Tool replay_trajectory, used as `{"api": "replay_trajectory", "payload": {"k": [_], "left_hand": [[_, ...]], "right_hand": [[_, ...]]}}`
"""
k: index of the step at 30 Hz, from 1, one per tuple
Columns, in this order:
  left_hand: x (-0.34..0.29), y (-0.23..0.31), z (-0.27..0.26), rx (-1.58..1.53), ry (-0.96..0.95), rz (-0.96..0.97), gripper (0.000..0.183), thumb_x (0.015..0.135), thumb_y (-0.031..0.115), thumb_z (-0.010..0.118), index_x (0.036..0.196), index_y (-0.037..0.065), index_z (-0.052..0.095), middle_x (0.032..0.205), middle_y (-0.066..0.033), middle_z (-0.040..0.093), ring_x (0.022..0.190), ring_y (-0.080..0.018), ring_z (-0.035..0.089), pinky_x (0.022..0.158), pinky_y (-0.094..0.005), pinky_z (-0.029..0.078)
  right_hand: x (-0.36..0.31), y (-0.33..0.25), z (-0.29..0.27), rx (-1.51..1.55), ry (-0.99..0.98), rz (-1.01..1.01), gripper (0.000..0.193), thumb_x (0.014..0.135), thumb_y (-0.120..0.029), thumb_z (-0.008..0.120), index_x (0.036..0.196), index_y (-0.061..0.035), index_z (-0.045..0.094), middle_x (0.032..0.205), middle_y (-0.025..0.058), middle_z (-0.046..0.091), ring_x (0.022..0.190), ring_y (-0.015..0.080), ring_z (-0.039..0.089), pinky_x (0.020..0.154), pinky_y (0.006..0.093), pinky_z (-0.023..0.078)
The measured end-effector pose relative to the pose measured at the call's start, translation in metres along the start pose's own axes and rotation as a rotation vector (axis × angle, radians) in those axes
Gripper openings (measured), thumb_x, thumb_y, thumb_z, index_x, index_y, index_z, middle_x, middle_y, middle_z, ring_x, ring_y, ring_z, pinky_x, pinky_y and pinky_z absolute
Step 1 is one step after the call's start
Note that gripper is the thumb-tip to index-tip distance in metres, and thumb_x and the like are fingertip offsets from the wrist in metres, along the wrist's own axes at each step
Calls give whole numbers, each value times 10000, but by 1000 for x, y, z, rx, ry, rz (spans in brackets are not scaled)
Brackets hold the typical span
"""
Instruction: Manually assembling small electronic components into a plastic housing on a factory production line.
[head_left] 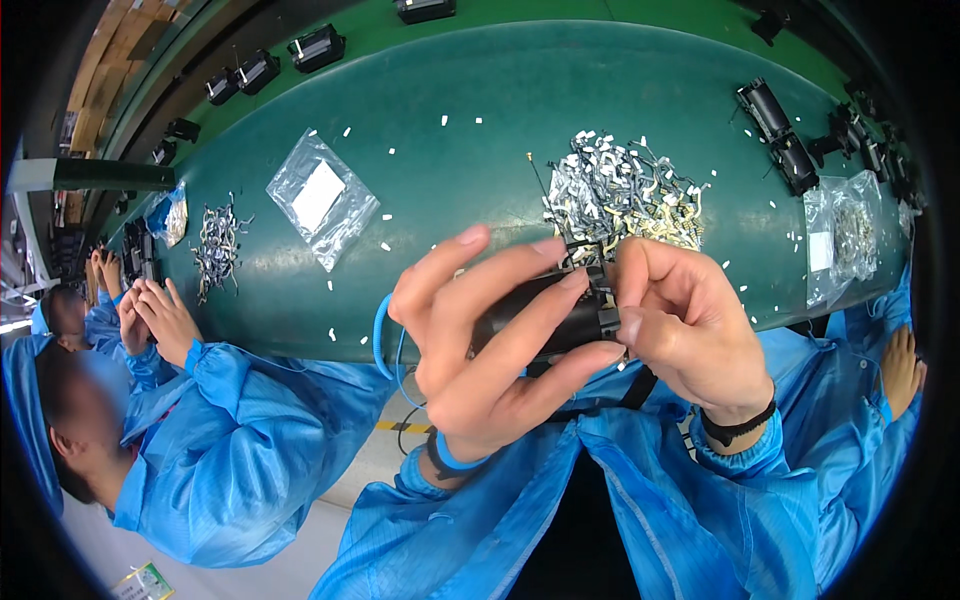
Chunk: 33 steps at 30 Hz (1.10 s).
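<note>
My left hand (480,345) is wrapped over a black cylindrical housing (578,326), its fingers bent across the top and sides. At the housing's right end, my right hand (695,330) has thumb and forefinger pinched together. What sits in that pinch is hidden; thin black wires show just beside the fingertips. Just beyond both hands lies a heap of short black, grey and yellowish cables (620,190) with white connectors.
A clear plastic bag (322,198) with a white label lies left, near a smaller cable pile (216,245). Black cylindrical units (778,135) and another bag (843,240) are at right. White scraps dot the green tabletop (450,80). Co-workers in blue (230,440) sit at left.
</note>
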<state>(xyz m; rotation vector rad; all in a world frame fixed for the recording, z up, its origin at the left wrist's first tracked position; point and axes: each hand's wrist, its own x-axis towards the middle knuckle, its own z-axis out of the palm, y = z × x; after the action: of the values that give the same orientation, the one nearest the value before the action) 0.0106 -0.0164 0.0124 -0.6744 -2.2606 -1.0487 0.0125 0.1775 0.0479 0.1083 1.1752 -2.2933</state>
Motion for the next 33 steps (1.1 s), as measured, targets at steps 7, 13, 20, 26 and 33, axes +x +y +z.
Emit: {"api": "replay_trajectory", "payload": {"k": [7,13,20,26,33], "left_hand": [[-2,0,5,89,51,17,629,740,577,786,1037,24,757,1183,-187,669,1145,-366,585,1041,-514,424],[5,10,9,-115,112,-113,649,710,369,864,1178,-43,688,1187,-176,679,1165,-361,574,1034,-466,428],[12,-13,-1,-320,-194,-25,680,688,107,900,1248,-72,561,1153,-221,695,1056,-311,652,939,-404,500],[5,-14,10,-544,-168,-75,678,681,58,880,1249,-55,529,1107,-221,697,1033,-297,651,916,-389,507],[-8,-1,13,-777,-2,-394,632,713,71,862,1223,-34,503,1102,-235,679,1063,-289,641,944,-385,507]], "right_hand": [[1,1,2,-2,-3,-7,69,935,0,622,913,-11,558,919,8,592,762,33,540,645,195,409],[5,6,-4,6,-21,-35,74,935,-17,626,912,-11,556,917,13,608,792,47,566,688,193,440],[1,-9,-9,-298,48,78,58,887,19,612,899,-10,563,876,12,628,800,51,582,681,214,467],[-2,-15,0,-305,84,39,57,915,31,615,954,16,576,921,24,639,843,53,597,713,219,499],[2,-4,2,-1149,100,-591,134,830,74,675,934,48,596,941,132,644,821,184,629,733,262,497]]}}
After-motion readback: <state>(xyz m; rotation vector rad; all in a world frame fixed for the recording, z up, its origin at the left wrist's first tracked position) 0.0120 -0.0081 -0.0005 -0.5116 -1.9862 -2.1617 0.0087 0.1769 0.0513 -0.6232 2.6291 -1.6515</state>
